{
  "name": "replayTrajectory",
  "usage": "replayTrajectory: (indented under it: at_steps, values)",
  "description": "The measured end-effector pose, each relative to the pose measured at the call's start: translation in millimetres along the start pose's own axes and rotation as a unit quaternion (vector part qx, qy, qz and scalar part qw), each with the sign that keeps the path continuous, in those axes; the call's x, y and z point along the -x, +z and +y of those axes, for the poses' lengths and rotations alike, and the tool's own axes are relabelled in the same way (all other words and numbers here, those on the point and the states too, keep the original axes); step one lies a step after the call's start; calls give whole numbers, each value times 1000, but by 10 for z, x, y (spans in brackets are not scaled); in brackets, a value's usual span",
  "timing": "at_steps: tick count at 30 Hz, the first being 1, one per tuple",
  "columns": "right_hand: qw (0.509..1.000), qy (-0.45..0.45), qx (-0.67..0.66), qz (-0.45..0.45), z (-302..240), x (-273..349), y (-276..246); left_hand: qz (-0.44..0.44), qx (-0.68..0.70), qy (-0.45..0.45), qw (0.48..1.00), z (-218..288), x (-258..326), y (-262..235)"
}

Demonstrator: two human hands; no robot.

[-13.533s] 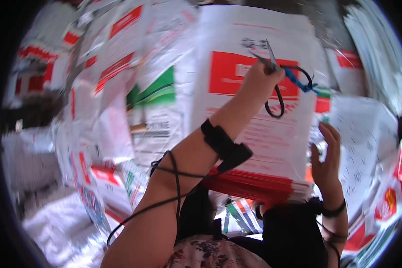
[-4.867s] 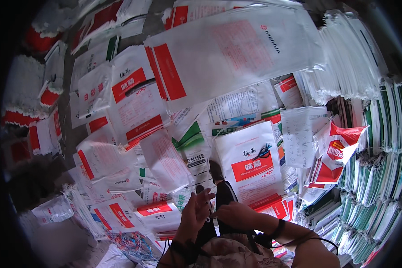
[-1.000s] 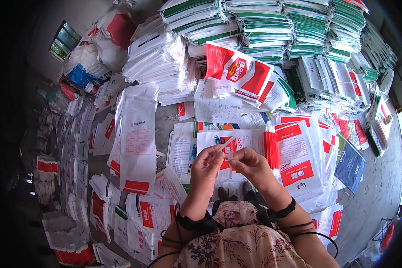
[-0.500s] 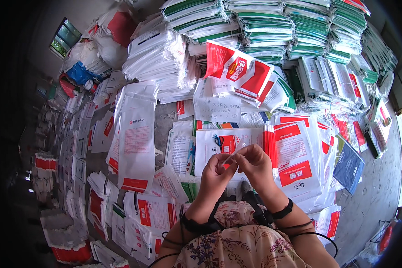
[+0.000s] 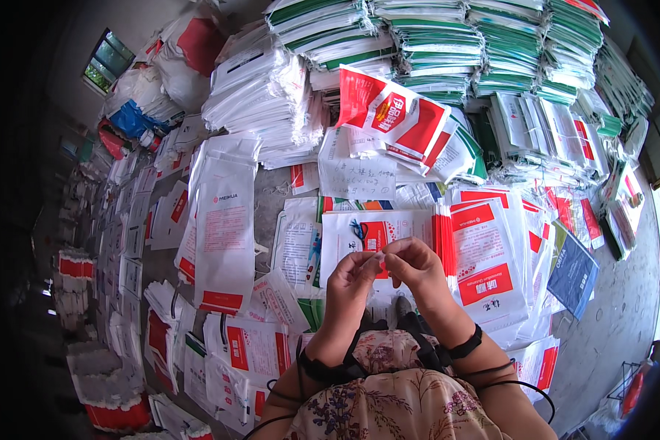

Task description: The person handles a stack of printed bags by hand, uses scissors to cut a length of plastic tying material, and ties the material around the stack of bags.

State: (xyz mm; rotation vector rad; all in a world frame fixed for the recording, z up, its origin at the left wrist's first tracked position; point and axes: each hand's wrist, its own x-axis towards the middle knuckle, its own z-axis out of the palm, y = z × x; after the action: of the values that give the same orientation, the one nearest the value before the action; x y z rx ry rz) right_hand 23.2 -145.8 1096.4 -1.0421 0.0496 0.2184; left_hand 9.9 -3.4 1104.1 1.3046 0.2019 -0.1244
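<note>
My left hand and my right hand are held close together at chest height, fingertips nearly meeting. Both are closed in a pinch on a thin white strip, of which only a small pale bit shows between the fingers. Below and beyond them lies a stack of flat white sacks with red printed panels. On that stack, just past my left fingertips, rests a small blue looped thing, too small to make out. Right of my hands, more white and red sacks lie fanned out.
Tall piles of folded green and white sacks stand at the back, beside a white pile. A red and white bag lies before them. Flat sacks cover the left floor. A blue bag lies on grey floor.
The white strip, which stuck up above my fingertips, now shows only as a small bit between them. My fingers have shifted slightly; the sacks have not moved.
</note>
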Motion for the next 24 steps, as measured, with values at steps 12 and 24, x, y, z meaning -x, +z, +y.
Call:
replayTrajectory:
  at_steps: [12, 24]
  values:
    - [999, 17, 18, 30, 34, -48, -135, -32, -32, -29, 999, 57, -18, -58]
    - [994, 14, 108, 17, -1, -62, -130, -38, -59, -9, 997, -40, -49, -18]
